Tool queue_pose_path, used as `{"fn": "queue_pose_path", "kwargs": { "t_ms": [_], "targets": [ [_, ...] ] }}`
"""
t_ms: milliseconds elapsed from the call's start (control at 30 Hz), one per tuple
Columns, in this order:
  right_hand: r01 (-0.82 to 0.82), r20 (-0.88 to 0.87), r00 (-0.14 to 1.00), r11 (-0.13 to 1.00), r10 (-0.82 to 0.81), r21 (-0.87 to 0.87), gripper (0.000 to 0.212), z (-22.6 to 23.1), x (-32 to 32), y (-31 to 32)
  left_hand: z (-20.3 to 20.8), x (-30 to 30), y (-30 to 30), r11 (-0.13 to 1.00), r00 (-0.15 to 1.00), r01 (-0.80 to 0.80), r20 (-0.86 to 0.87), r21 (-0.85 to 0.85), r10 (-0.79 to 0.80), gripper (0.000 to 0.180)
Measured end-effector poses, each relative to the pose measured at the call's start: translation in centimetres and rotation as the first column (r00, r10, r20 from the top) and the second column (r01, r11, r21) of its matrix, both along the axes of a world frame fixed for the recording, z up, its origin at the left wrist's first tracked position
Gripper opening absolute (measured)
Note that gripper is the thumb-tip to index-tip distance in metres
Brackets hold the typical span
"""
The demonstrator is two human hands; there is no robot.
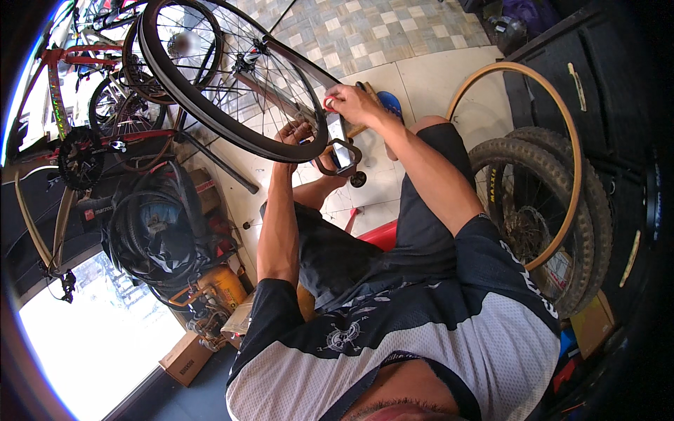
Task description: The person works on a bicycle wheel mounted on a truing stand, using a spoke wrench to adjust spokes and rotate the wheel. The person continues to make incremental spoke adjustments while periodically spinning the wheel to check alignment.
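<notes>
A black spoked bicycle wheel (210, 77) stands upright in a wheel stand (337, 151) in front of me. My left hand (295, 133) reaches up under the rim and grips it at its lower edge. My right hand (351, 104) is closed on a small red tool (328, 104) at the top of the stand's upright arm, right beside the rim. I sit on a red stool (382, 235), knees apart, with the stand between my legs.
Bicycles (77, 133) and a bundle of tyres (151, 231) crowd the left. An orange compressor (221, 288) and cardboard boxes (184, 358) sit lower left. Knobbly tyres and a tan tyre (554, 203) lean on the right by a black cabinet (597, 77). Tiled floor lies beyond.
</notes>
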State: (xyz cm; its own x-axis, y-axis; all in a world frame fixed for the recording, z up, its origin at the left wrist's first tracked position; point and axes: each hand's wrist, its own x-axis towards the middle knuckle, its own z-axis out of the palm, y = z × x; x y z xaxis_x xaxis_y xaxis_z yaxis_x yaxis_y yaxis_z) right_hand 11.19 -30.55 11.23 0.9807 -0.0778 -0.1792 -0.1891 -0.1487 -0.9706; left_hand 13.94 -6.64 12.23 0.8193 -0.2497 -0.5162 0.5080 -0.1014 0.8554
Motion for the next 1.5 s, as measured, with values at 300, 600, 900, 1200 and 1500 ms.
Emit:
{"fn": "queue_pose_path", "kwargs": {
  "t_ms": [300,600,900,1200,1500],
  "targets": [
    [-0.186,-0.037,0.982,0.969,0.183,-0.161,0.029,-0.5,-1.6,2.9,-0.2,-0.3,0.3,1.0,1.0,-0.014,0.0,-0.005,0.014,0.033],
    [-0.134,-0.014,0.991,0.984,0.133,-0.119,0.033,-0.6,-1.3,3.7,1.1,-0.7,-0.6,1.0,0.999,-0.009,0.046,0.008,0.009,0.03],
    [-0.405,0.106,0.913,0.909,0.395,0.1,0.029,4.3,-1.8,2.6,0.4,-0.7,-0.2,0.998,0.998,-0.018,0.055,-0.054,0.021,0.027],
    [-0.81,0.467,0.583,0.431,0.665,0.397,0.035,17.9,-8.0,3.4,-0.3,-0.7,0.5,0.975,0.999,-0.008,-0.046,-0.221,-0.002,0.033],
    [-0.628,0.386,0.776,0.547,0.5,0.554,0.017,14.6,-5.3,0.2,0.2,-0.7,1.2,0.994,0.978,0.102,0.186,-0.035,-0.093,0.032]
  ]
}}
